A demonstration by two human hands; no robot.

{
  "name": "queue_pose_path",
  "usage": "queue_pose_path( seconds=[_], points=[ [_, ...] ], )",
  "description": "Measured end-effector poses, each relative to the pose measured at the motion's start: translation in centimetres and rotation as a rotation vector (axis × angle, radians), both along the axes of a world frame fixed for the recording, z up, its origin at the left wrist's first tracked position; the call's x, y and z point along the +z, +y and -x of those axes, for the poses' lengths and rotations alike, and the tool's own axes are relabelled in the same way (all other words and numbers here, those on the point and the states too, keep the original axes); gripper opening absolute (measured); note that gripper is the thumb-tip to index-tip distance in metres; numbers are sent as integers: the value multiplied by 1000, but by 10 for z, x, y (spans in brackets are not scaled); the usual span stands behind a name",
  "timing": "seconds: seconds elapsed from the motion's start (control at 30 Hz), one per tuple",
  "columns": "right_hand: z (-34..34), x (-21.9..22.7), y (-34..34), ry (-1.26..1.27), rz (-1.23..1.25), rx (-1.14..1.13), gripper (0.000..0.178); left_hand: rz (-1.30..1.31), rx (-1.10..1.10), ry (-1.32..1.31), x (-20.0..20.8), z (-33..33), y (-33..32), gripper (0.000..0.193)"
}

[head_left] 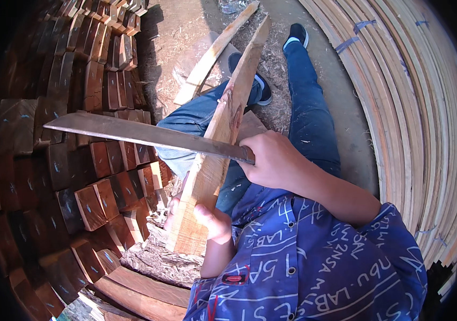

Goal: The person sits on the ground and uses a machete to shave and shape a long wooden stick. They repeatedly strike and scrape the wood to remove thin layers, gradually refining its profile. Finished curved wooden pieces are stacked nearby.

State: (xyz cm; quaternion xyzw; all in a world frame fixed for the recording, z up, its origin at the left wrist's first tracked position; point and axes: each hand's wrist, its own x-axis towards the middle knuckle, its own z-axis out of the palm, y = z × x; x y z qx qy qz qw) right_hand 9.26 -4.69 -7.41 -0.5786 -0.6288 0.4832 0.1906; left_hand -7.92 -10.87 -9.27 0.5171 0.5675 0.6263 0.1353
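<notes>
My left hand (215, 223) is closed round the near end of a long wooden board (218, 136), thumb on its pale upper face. The board slopes away from me between my legs and narrows to a point at its far end. In my right hand (271, 159) is a machete (132, 131); its handle is hidden by the fist. The long dark blade points left and crosses the middle of the board. Whether the blade touches the wood I cannot tell.
Stacked brown timber blocks (92, 206) fill the left side. Long thin wooden strips (394, 91), tied in bundles, curve along the right. Another pale pointed wood piece (212, 56) lies ahead by my foot. Wood chips (159, 69) litter the ground, and a thick plank (143, 291) lies close at lower left.
</notes>
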Motion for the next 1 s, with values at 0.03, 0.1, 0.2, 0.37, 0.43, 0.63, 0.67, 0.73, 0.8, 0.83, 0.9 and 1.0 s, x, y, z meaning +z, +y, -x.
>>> queue_pose_path(
  seconds=[0.03, 0.1, 0.2, 0.37, 0.43, 0.63, 0.67, 0.73, 0.8, 0.83, 0.9, 1.0],
  points=[
    [-1, -1, 2, -32, -11, 0, 16, 30, -24, -18, 3, -1, 0, 43],
    [-9, -7, 11, -95, -34, 3, 16, 80, -59, -50, 7, -2, 0, 44],
    [-39, -56, 32, -151, 166, -157, 19, 117, -82, -44, 5, 3, -3, 43],
    [-39, -58, 22, -121, 69, -193, 22, 83, -71, 76, 6, -8, 0, 56],
    [-32, -43, 17, -79, 41, -187, 22, 90, -168, 64, 6, -1, -3, 53],
    [-44, -6, 7, -61, -10, -1, 12, -206, -588, 242, 6, 20, 16, 53],
    [-49, -10, 6, -78, -29, -12, 12, -241, -614, 238, 0, 23, 16, 53],
    [-51, -15, 1, -70, 45, -30, 12, -261, -645, 234, 1, 24, 15, 52],
    [-50, -14, -4, -65, 65, -52, 12, -264, -653, 224, -1, 23, 14, 52],
    [-48, -10, -6, -64, 51, -67, 12, -248, -657, 228, 1, 22, 14, 52],
    [-43, 0, -12, -53, 22, -56, 12, -212, -669, 233, 8, 20, 15, 53],
    [-42, 24, -16, 6, 0, 55, 14, -283, -701, 263, 12, 14, 22, 51]
  ],
)
